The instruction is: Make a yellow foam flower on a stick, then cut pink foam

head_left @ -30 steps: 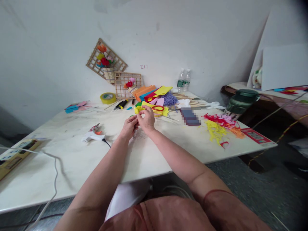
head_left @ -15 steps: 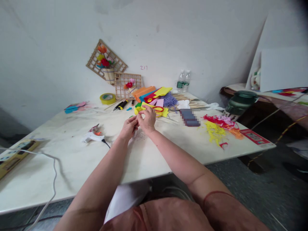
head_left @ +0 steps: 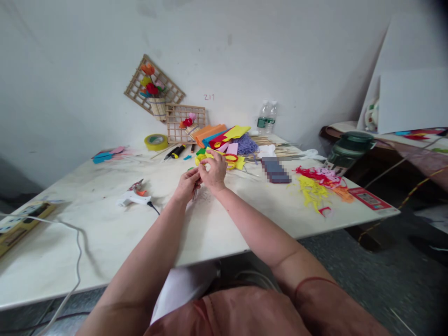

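Over the middle of the table, my left hand and my right hand meet at the fingertips. The left fingers are closed around a thin stick, whose lower end pokes out beneath them. My right thumb and index finger are pinched together beside it; what lies between them is hidden. Yellow felt shows just beyond the fingertips, and I cannot tell whether it is held or lies behind. Red-handled scissors rest past my right hand.
A white glue gun lies left of my hands. Behind are yellow tape, felt sheets and purple yarn. To the right are a phone, shredded scraps and a dark green jug. A power strip sits far left.
Both hands stay together in nearly the same place, with only a slight shift of the right fingers. The camera view has moved a little.
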`<move>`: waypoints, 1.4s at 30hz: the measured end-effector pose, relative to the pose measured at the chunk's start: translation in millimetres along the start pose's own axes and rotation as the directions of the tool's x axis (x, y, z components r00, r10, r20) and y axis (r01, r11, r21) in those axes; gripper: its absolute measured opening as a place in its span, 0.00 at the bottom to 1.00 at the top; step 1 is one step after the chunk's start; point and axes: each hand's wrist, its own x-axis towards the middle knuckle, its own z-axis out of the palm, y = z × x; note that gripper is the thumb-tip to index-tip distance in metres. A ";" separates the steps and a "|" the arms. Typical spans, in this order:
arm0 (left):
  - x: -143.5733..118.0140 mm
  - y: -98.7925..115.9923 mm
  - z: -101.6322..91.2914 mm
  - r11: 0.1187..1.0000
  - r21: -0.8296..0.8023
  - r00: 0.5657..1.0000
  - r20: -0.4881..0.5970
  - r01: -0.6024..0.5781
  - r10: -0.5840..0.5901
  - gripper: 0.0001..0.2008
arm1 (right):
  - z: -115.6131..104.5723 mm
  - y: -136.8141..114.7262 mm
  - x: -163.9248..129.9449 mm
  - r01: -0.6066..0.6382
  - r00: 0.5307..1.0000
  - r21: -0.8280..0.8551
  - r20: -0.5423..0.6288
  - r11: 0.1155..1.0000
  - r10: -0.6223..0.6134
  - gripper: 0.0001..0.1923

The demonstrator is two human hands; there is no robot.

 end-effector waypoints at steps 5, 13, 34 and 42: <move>-0.2 0.0 0.6 1.000 0.008 1.000 0.004 0.000 0.000 0.14 | -1.2 -1.0 1.4 0.009 1.000 0.009 -0.004 1.000 -0.009 0.03; 0.4 -0.5 1.2 0.999 0.043 1.000 0.004 -0.026 0.025 0.13 | -4.3 -2.7 4.2 0.011 0.999 0.012 0.050 1.000 -0.012 0.02; -2.5 6.2 -1.8 0.999 -0.053 0.998 0.067 0.008 -0.005 0.15 | -10.4 7.8 21.1 0.134 0.983 0.226 -0.153 0.965 -0.101 0.07; -2.1 8.7 -7.8 0.992 -0.128 0.992 0.126 0.003 0.013 0.15 | -10.7 24.4 25.4 -0.071 0.967 0.410 -0.195 0.909 0.164 0.13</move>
